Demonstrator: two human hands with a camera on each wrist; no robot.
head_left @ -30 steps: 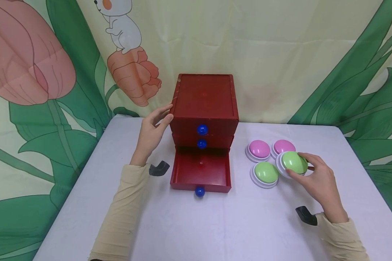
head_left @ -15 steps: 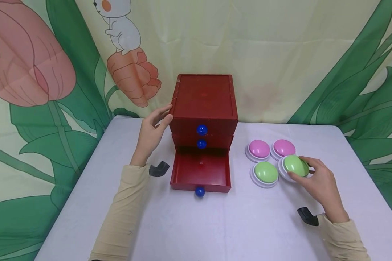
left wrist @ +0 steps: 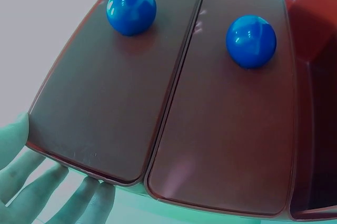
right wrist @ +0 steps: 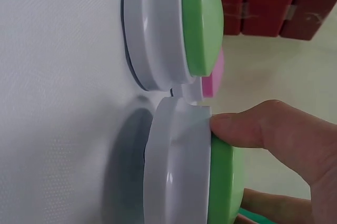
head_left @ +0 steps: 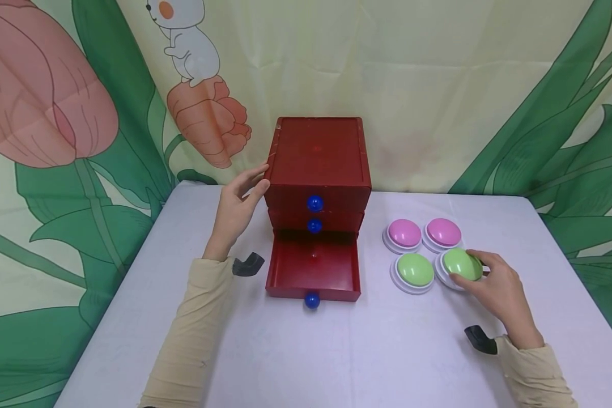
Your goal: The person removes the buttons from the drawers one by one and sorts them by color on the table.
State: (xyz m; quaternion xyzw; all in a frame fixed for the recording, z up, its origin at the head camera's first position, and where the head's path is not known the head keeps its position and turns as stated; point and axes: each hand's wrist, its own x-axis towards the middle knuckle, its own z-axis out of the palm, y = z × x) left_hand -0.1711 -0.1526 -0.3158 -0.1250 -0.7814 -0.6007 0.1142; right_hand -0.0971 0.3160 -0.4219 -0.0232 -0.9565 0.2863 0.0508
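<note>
My right hand (head_left: 502, 294) pinches a green-domed push button (head_left: 461, 264) with a white base, thumb on the near side, fingers behind. In the right wrist view, the held green button (right wrist: 181, 168) is slightly tilted close over the table, with a shadow beside its base. Left of it sits a second green button (head_left: 415, 270). My left hand (head_left: 233, 211) touches the left side of a dark red drawer cabinet (head_left: 318, 150), its fingertips (left wrist: 103, 192) along the edge. The cabinet's bottom drawer (head_left: 313, 275) is pulled out with nothing in it; the upper two are closed.
Two pink push buttons (head_left: 404, 233) with white bases stand behind the green ones, right of the cabinet. Each drawer has a round blue knob (head_left: 312, 300). A white cloth covers the table (head_left: 387, 351), and a printed curtain (head_left: 413, 96) hangs behind it.
My right hand has lowered the green button and brought it slightly toward me, away from the pink button behind it. The left hand stays at the cabinet.
</note>
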